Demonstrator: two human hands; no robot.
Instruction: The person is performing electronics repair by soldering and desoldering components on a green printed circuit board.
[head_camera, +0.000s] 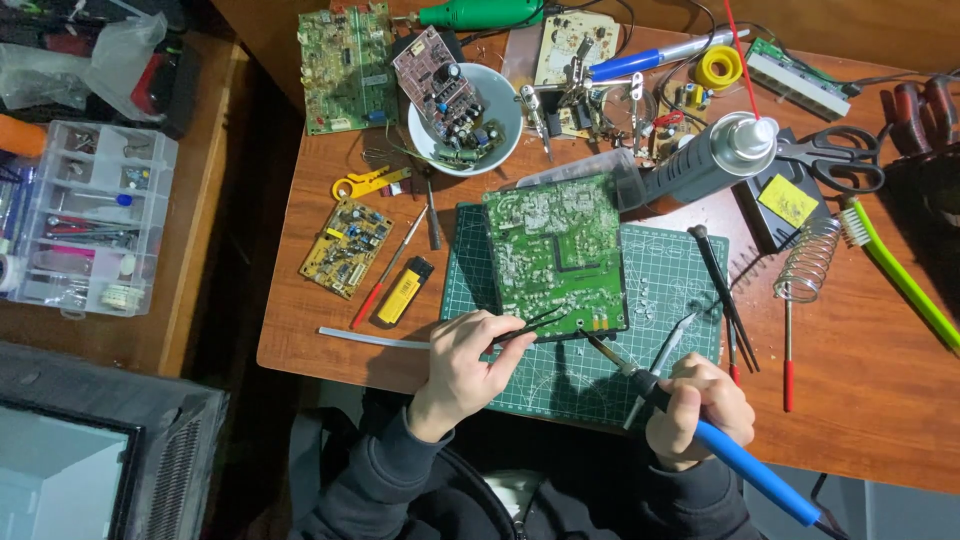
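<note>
Wooden desk surface (860, 340), crowded with tools, is seen from above; the green circuit board (556, 256) at its middle serves as landmark. Far left of the board, a clear compartment box (85, 215) is set on a lower side table. Nearer, left of the board, a small yellow circuit board (345, 246) and a yellow lighter (404, 290) are laid flat. Behind the board, a white bowl (505, 110) holding a brown circuit board is placed. Under the board, a green cutting mat (660, 280) is spread, with bare mat left in front. At the board's near-left corner, the left hand (465, 365) is closed, pinching black tweezers (530, 325) whose tips are laid along the near edge. At the near-right corner, the right hand (700, 405) is wrapped around a blue-handled soldering iron (720, 445), its long axis slanted up-left, tip touching the board's near edge. Both hands are about equally near. Right of the board, a grey spray can (705, 160), black scissors (830, 160) and a coiled iron stand (808, 260) are found.
</note>
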